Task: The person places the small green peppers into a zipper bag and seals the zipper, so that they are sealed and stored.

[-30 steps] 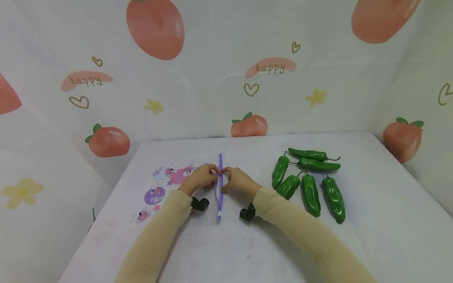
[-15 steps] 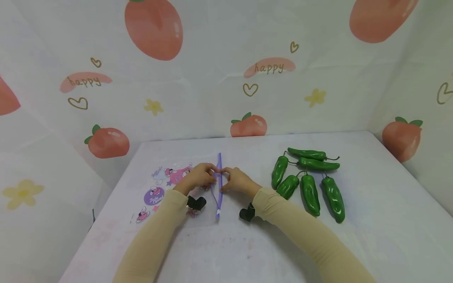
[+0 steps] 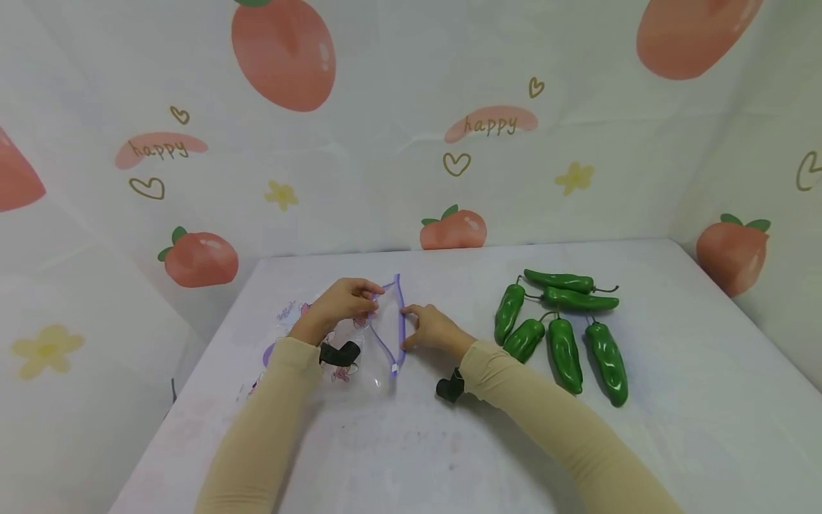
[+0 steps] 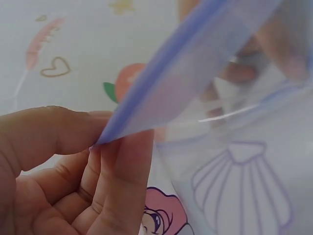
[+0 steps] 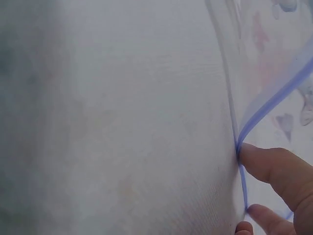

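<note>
A clear zip bag [image 3: 379, 382] with a purple zip strip and pink cartoon prints lies on the left half of the table, its mouth spread apart. My left hand [image 3: 349, 300] pinches the near-left lip of that mouth; the left wrist view shows the purple strip [image 4: 146, 88] between thumb and fingers. On the opposite lip, my right hand [image 3: 433, 330] holds the strip with thumb and finger set apart along it. The right wrist view has those fingertips [image 5: 249, 152] right at the purple edge. A white slider [image 3: 394, 368] sits at the strip's near end.
Several green peppers [image 3: 565, 353] with thin stems lie grouped on the table to the right, the nearest ones close beyond my right sleeve. A patterned cloth backdrop [image 3: 359, 164] rises behind the white table [image 3: 411, 457].
My left hand has moved left and up with its lip of the bag, so the mouth has widened from a narrow slit. The right hand has stayed in place.
</note>
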The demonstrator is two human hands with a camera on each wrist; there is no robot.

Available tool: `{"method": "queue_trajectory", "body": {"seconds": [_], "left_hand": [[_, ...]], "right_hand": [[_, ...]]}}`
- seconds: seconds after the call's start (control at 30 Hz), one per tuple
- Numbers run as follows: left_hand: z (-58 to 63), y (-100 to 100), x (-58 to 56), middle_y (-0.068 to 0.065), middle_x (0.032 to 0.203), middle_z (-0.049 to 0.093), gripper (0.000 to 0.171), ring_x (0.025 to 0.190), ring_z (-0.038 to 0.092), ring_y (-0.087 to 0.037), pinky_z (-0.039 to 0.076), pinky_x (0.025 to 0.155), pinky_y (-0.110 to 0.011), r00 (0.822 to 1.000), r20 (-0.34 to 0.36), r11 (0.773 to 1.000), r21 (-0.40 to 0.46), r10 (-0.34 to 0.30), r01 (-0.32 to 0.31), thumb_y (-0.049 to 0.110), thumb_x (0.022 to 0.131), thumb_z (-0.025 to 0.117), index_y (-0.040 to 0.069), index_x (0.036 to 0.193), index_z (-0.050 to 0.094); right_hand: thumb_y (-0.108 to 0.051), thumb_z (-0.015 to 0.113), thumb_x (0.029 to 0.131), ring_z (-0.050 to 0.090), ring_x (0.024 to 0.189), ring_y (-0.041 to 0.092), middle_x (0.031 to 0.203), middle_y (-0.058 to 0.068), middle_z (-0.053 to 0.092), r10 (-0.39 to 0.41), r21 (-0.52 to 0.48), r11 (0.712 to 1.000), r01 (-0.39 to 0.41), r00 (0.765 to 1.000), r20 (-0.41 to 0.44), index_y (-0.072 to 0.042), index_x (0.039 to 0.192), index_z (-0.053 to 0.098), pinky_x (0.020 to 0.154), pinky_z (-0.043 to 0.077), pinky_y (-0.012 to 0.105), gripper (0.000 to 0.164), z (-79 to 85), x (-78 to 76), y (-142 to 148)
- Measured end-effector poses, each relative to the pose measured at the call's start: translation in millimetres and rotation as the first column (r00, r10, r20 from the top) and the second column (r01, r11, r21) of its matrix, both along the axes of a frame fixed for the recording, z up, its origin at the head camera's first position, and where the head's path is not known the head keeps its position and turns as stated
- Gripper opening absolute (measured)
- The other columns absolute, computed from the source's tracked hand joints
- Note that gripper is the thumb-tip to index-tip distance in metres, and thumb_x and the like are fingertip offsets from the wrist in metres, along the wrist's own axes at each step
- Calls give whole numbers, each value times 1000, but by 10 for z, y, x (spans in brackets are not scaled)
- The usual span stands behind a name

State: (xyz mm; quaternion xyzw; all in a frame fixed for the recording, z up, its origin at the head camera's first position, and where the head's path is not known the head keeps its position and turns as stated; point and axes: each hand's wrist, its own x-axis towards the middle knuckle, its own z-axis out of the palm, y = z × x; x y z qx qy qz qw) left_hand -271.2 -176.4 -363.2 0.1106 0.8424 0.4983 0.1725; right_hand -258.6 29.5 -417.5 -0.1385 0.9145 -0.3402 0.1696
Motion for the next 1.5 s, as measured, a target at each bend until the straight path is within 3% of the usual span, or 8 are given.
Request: {"method": "queue_trajectory", "body": {"seconds": [0.43,0.67,1.33,1.5], "left_hand": [[222,-148,33,-2,89,55,40,72,59,-12,52,65,-21,998,39,991,127,44,-49,-1,91,61,-10,129,53],[288,-241,19,0,87,57,38,72,58,-11,53,67,-22,997,54,980,189,58,-67,-1,92,60,-11,128,53],[320,-300,44,2,86,60,38,71,60,-10,54,66,-22,997,55,966,247,60,-72,-1,92,59,-15,127,51],[258,-242,69,2,83,60,40,71,59,-9,53,65,-21,996,68,963,259,58,-74,-3,92,59,-16,128,49]], "right_hand": [[-22,83,73,50,83,18,95,8,51,12,16,1000,-11,1000,-24,-16,142,49,71,41,29,77,1,5,-2],[-21,83,74,49,89,18,100,7,50,-2,14,1000,2,1000,-15,-18,142,49,80,42,33,77,38,39,-9],[-21,83,73,48,85,18,96,7,49,21,20,1000,-20,999,-41,-17,141,49,74,41,31,76,4,25,-6],[-22,83,73,48,84,18,96,8,50,18,22,1000,-17,999,-50,-17,140,50,73,41,30,76,17,39,0]]}}
